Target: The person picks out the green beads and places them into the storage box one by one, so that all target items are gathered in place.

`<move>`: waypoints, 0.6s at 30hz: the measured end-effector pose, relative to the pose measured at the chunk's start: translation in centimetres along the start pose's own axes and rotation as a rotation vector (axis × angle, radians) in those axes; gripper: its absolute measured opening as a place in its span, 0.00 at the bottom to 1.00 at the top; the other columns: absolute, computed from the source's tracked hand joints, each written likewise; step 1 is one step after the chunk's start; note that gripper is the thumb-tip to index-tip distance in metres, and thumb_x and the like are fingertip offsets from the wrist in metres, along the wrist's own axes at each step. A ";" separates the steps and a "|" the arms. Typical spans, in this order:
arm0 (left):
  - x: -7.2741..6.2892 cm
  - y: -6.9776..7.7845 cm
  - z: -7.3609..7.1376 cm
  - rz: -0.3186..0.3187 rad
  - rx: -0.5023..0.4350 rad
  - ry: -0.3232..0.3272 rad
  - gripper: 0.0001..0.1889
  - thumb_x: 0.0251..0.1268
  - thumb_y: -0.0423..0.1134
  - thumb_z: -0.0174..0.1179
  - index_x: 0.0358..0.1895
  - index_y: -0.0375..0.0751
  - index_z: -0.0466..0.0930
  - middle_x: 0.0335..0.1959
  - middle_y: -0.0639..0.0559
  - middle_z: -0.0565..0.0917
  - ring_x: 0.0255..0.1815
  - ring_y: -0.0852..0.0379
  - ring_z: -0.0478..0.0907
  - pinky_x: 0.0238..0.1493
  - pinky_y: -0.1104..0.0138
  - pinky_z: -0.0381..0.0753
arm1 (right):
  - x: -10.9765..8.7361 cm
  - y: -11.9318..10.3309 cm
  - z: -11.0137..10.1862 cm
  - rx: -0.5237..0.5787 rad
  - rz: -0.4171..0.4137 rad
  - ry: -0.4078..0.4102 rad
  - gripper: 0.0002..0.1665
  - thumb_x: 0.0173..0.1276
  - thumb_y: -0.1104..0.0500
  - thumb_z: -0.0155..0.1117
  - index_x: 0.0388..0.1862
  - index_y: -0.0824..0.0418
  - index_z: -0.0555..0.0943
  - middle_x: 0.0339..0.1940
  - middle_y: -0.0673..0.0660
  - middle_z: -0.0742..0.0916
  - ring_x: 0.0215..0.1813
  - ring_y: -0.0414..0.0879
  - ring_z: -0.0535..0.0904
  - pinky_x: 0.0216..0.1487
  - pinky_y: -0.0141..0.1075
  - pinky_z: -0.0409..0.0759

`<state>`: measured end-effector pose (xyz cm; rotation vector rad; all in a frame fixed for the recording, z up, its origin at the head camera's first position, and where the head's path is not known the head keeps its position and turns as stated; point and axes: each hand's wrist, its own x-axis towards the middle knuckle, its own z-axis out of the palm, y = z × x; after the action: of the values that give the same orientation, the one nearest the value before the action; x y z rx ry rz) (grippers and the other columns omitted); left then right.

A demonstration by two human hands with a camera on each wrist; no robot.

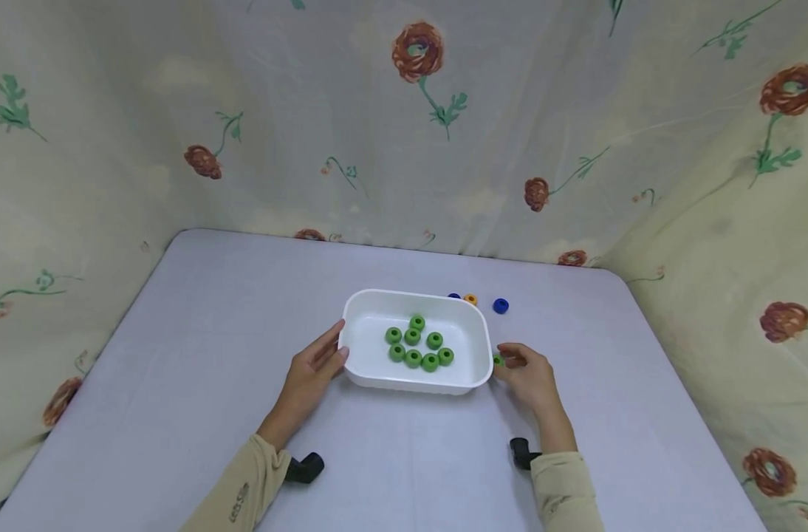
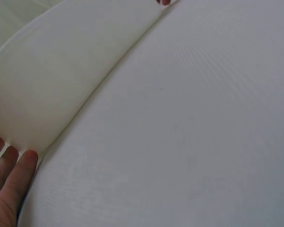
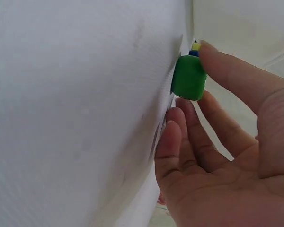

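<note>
A white rectangular tray [image 1: 377,383] stands mid-table with several green beads [image 1: 413,358] inside, their holes facing up. Against its left end rest the nearly straight fingers of my left hand [image 1: 309,377]. The left wrist view shows those fingertips [image 2: 29,156] touching the tray's outer wall [image 2: 61,80]. Just beyond the tray's right end, my right hand [image 1: 526,375] pinches one green bead [image 3: 188,78] between thumb and index finger, down at the tabletop. The other fingers of that hand are bent, close to the table surface.
Behind the tray's far right corner lie a yellow bead [image 1: 470,299] and a blue bead [image 1: 501,306]; another blue bead [image 1: 453,295] is partly hidden by the rim. The table has a white cover [image 1: 244,295], and flowered cloth [image 1: 298,111] hangs behind and at both sides.
</note>
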<state>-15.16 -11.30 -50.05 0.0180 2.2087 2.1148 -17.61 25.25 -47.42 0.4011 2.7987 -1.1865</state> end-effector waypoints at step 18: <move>0.0 -0.1 0.0 0.000 -0.010 0.001 0.28 0.74 0.44 0.59 0.75 0.60 0.66 0.78 0.53 0.66 0.77 0.52 0.67 0.62 0.72 0.83 | 0.0 0.5 0.4 -0.056 -0.027 0.033 0.31 0.59 0.57 0.76 0.61 0.61 0.81 0.55 0.62 0.87 0.51 0.51 0.81 0.44 0.28 0.74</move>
<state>-15.16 -11.26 -50.13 0.0159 2.1981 2.1262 -17.53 25.30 -48.04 0.3843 2.8672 -1.1134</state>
